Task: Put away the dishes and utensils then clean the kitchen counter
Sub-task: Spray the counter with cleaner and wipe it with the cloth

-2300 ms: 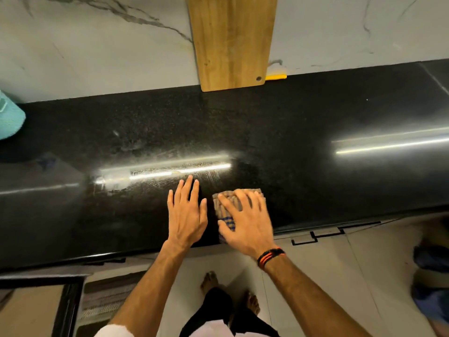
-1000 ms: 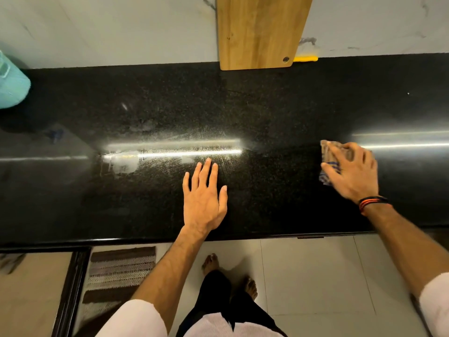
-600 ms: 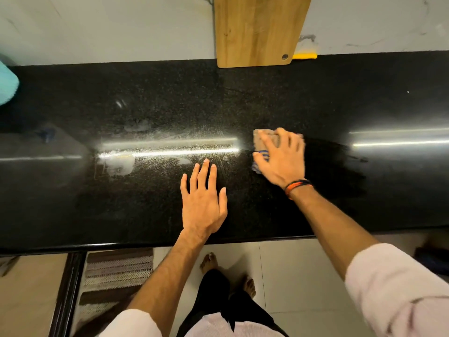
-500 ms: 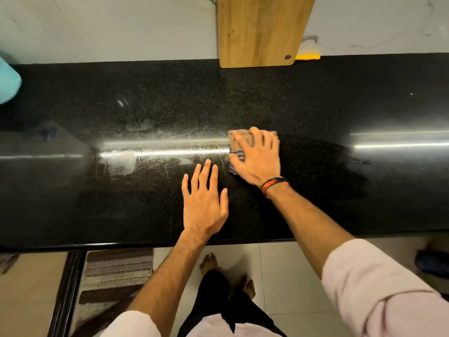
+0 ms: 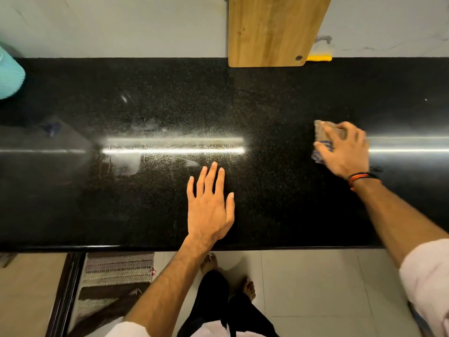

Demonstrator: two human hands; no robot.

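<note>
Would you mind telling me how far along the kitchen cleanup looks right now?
No dishes or utensils show on the counter. The right hand presses a cloth on its right part; the left hand rests flat. The smears on the left are still to wipe.

My left hand (image 5: 210, 205) lies flat, fingers straight, on the black counter (image 5: 279, 100) near its front edge. Well off to the right, my right hand (image 5: 345, 149) presses a folded cloth (image 5: 319, 128) onto the counter, blurred. At the back a wooden cutting board (image 5: 272, 30) leans on the wall, with a yellow sponge (image 5: 319, 57) just beside it.
</note>
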